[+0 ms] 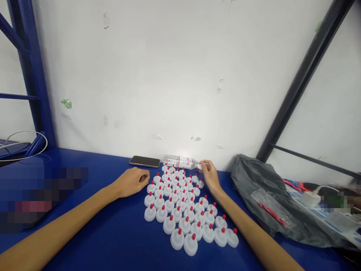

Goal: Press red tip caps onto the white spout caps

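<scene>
Many white round plastic caps with red nozzle tips (182, 205) stand upright in a loose, close-set group on the blue table. My left hand (134, 181) rests left of the group, its fingers curled in, with nothing visible in them. At the far right end of the group, my right hand (210, 174) pinches a small white cap (199, 166), partly covered by the fingers. This cap is beside the neck of a clear plastic bottle (178, 161) with a red and white label, lying on its side. Whether the cap touches the bottle, I cannot tell.
A dark phone (144, 161) lies left of the bottle, near the white wall (169, 75). On the right are a grey plastic bag (248, 188) and a clear packet with red pieces (272, 212). Metal frames (42, 75) rise at both sides.
</scene>
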Tool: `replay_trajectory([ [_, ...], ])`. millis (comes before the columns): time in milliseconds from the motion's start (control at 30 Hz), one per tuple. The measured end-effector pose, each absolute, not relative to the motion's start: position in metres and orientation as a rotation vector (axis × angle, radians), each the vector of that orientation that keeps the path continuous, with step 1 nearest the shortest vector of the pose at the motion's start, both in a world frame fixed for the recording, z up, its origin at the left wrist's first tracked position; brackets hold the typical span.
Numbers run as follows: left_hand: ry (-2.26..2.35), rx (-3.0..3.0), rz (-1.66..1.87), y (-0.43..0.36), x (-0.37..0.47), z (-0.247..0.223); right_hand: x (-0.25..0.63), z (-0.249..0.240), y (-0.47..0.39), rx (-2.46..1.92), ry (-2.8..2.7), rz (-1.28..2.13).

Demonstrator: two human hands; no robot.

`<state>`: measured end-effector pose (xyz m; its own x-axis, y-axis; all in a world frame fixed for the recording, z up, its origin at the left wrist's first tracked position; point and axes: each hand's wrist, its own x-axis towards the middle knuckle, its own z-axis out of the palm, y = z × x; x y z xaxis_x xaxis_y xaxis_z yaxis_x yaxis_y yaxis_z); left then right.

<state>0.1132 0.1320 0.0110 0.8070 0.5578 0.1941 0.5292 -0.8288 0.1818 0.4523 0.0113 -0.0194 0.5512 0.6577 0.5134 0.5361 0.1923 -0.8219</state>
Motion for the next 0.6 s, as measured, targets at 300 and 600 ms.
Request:
replay_trajectory([
  [300, 0.851, 2.877, 0.393, 0.129, 0.113, 0.012, 0.437, 0.002, -0.01, -1.58, -1.29, -0.187],
  [600, 0.824, 2.858, 0.455, 0.124, 0.114, 0.015, 0.443, 0.003, -0.016, -1.658, -1.545, -0.378],
])
